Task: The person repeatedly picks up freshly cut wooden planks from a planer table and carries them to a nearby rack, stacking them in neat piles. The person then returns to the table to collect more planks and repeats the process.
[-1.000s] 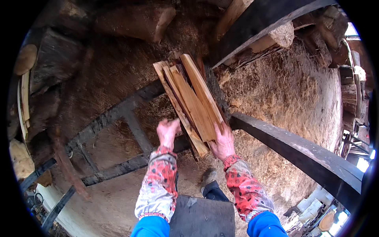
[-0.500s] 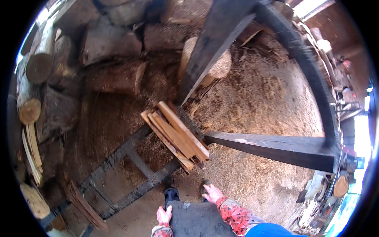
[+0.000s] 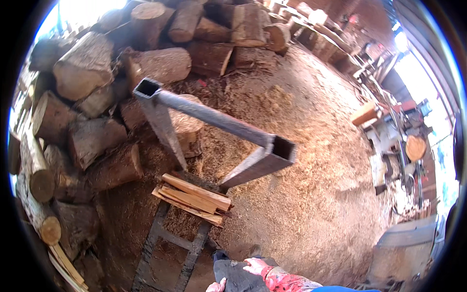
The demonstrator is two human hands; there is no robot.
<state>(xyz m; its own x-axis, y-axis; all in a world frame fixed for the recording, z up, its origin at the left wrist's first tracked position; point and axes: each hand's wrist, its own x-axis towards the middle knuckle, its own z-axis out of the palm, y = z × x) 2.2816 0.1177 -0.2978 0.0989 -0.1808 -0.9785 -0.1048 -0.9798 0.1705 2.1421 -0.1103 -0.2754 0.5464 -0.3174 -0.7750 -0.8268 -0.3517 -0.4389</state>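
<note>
A dark, flat, scuffed slab [image 3: 238, 277] is at the bottom of the view, in front of my body. At its left edge my left hand [image 3: 216, 285] is closed, with the thumb on top; the lower part of this hand is cut off by the picture's rim. Over the far right corner lies my right hand [image 3: 255, 266], its fingers bent across the edge and partly hidden. Its sleeve is red and patterned. Beyond the slab, several split wood pieces [image 3: 192, 199] lie together across a dark metal frame [image 3: 175, 238], apart from both hands.
Two square metal uprights joined by a crossbar [image 3: 214, 117] rise from the frame toward me. Cut logs [image 3: 158, 65] are piled at the left and back. Sawdust [image 3: 311, 194] covers the ground. A grey bin-like box [image 3: 404, 253] stands at the lower right, with clutter along that wall.
The view has turned and tilted up, so the frame and split wood appear farther left and lower. More of the log pile shows. Both hands remain on the slab.
</note>
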